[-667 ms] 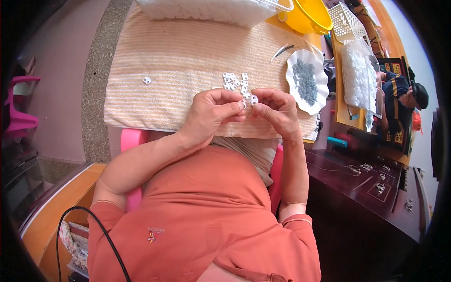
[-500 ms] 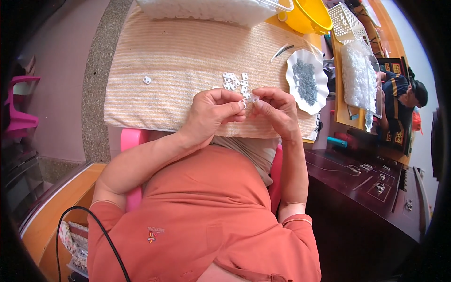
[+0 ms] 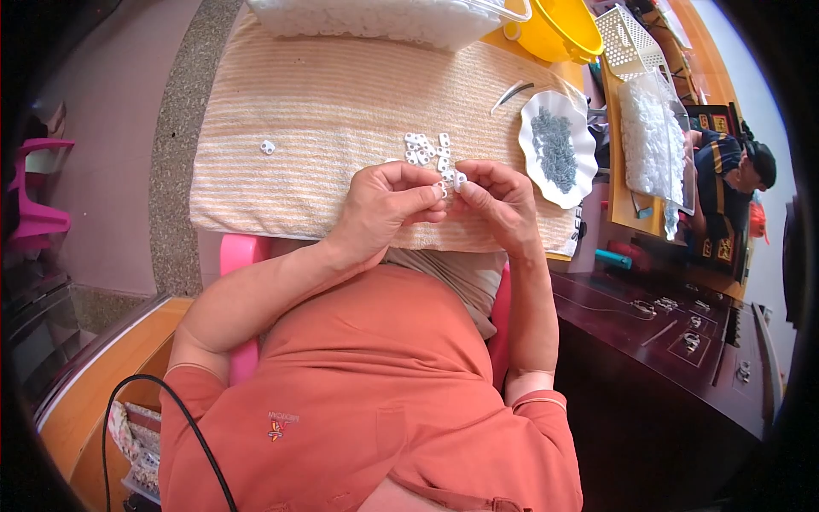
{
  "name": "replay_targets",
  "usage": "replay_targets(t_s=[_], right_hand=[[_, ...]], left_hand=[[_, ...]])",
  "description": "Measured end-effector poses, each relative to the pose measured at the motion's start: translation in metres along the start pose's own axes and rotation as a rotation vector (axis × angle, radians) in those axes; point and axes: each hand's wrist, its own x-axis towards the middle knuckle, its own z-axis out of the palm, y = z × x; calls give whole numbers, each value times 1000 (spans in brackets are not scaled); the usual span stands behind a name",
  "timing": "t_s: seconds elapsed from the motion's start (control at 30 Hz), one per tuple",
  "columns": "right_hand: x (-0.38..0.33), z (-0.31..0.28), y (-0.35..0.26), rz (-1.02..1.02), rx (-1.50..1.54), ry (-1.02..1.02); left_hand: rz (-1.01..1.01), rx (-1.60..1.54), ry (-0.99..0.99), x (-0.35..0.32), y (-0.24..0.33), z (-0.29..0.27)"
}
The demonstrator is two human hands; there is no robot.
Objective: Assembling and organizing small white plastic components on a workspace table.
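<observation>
Hard to see much at the pinch itself: the small white part (image 3: 457,180) sat between the fingertips of both hands, mostly covered, so its full shape could not be made out. What showed was a pale, glossy bit of plastic, no bigger than a fingertip, matching the loose pile of white parts (image 3: 426,149) lying just past the knuckles at twelve o'clock.

The part was at the near edge of the striped towel (image 3: 324,102), right above the person's chest, held clear of the cloth.

The left hand (image 3: 388,205) came in from seven o'clock, forearm angled up, fingers curled closed with thumb and forefinger nipped on the part. The right hand (image 3: 497,205) came up from five o'clock, forearm nearly vertical, fingers bent inward and closed on the same part from the other side. The fingertips of the two hands met.

One stray white part (image 3: 268,147) lay alone at ten o'clock on the towel. At two o'clock sat a white dish (image 3: 546,111) of small grey pieces (image 3: 554,149), with tweezers (image 3: 510,92) just beyond it. A yellow bowl (image 3: 559,30) and a clear tub (image 3: 384,17) were cut off by the top edge. Another person (image 3: 729,188) was at three o'clock, partly out of frame.
</observation>
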Motion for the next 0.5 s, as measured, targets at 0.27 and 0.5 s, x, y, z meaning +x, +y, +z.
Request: replay_targets(t_s=[0.27,0.5], right_hand=[[-3,-2,2,-12,55,-39],[-4,-1,1,-2,85,-38]], left_hand=[[12,6,-8,0,1,1],[11,31,2,0,1,1]])
